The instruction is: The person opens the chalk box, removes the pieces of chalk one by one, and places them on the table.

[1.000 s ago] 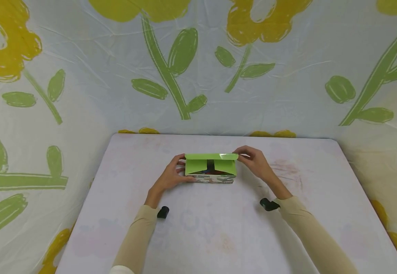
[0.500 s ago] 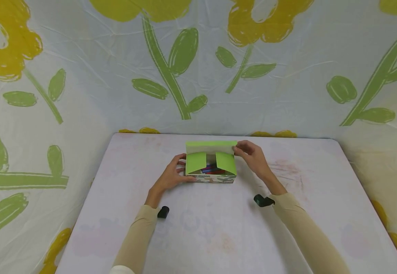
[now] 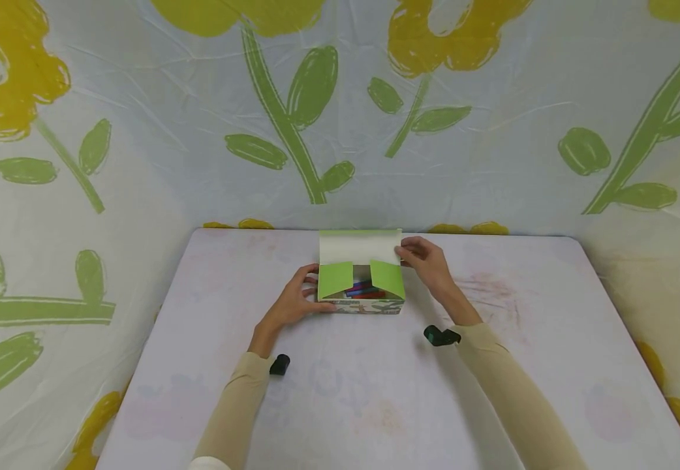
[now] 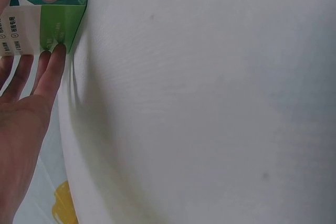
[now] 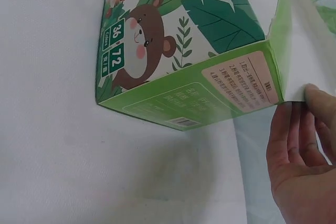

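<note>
A cardboard box (image 3: 369, 307) with printed cartoon animals stands near the far side of the table. Its lid (image 3: 359, 248) is raised, white inside, and two green side flaps (image 3: 388, 279) lean over the opening. Between them show several coloured sticks (image 3: 366, 291), red, blue and purple; their exact kind is too small to tell. My left hand (image 3: 292, 304) grips the box's left end, thumb at the front and fingers along the side. My right hand (image 3: 431, 266) pinches the lid's right edge between thumb and fingers. The right wrist view shows the box's bear picture (image 5: 140, 40).
The white table (image 3: 340, 405) carries faint coloured stains and reddish marks (image 3: 495, 294) to the right. A flower-printed cloth (image 3: 493, 143) hangs right behind the table's far edge and along both sides. A black wrist camera (image 3: 279, 364) sits on the left wrist.
The lid has swung up and back under my right hand, uncovering the side flaps and the sticks. My right hand has moved slightly up and left; the left hand stays put.
</note>
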Demonstrator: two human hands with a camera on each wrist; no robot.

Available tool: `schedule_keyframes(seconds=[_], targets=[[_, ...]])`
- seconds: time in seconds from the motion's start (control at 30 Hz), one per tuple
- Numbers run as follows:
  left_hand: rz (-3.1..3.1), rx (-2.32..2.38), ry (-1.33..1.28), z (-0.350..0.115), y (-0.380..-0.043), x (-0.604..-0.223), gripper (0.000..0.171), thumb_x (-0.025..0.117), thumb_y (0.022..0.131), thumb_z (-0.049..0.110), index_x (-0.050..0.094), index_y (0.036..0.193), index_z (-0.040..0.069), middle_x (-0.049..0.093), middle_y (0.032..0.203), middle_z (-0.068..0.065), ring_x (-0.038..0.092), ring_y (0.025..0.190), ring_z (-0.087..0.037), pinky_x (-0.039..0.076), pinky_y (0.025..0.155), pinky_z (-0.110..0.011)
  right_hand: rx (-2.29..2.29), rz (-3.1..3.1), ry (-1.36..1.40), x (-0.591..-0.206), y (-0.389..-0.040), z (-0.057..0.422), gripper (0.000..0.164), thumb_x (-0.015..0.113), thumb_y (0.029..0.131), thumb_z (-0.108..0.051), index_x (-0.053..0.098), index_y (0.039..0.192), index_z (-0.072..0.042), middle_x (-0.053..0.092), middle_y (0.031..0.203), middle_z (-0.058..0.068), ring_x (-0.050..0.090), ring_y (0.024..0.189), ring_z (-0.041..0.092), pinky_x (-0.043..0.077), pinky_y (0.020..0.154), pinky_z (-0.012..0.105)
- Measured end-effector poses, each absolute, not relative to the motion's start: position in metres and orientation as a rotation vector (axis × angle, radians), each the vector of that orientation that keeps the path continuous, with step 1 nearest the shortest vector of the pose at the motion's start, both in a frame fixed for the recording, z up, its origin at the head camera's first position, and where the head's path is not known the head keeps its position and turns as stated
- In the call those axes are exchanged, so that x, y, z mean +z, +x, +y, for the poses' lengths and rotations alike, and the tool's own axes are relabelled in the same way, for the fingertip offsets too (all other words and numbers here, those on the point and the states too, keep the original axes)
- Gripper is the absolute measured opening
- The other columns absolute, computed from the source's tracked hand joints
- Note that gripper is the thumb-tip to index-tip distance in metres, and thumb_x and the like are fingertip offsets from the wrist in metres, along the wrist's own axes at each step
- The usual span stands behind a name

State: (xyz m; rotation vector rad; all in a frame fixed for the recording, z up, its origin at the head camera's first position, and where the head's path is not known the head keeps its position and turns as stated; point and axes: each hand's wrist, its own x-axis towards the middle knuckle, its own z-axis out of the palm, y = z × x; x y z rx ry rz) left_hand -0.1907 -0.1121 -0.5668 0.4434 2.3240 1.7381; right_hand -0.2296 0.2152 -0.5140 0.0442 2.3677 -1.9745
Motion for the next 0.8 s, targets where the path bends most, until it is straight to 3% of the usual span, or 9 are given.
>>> schedule_keyframes(seconds=[0.27, 0.8], targets=[[2.312, 1.747, 0.434, -0.1115, -0.1857, -0.5655, 0.098, 0.094, 0.075, 0.013, 0.037, 0.154, 0.012, 0.043, 0.147, -0.009, 0.048, 0.124, -0.027, 0.050, 0.108, -0.043, -1.909, 2.310, 0.183, -0.5151, -0.2337, 0.2108, 0.046, 0.071, 0.099, -0.028, 0.059, 0.135, -0.002, 0.064, 0.127, 0.018, 0.064, 0.113, 0.026, 0.057, 0.096, 0.028], [2.314, 1.718, 0.417, -0.1114, -0.1823, -0.5659, 0.098, 0.094, 0.076, 0.021, 0.036, 0.154, 0.015, 0.043, 0.146, -0.006, 0.049, 0.123, -0.025, 0.049, 0.108, -0.039, -1.796, 2.227, 0.401, -0.5167, -0.2347, 0.2078, 0.051, 0.074, 0.097, -0.027, 0.061, 0.138, 0.002, 0.059, 0.140, 0.018, 0.059, 0.123, 0.025, 0.050, 0.108, 0.034]])
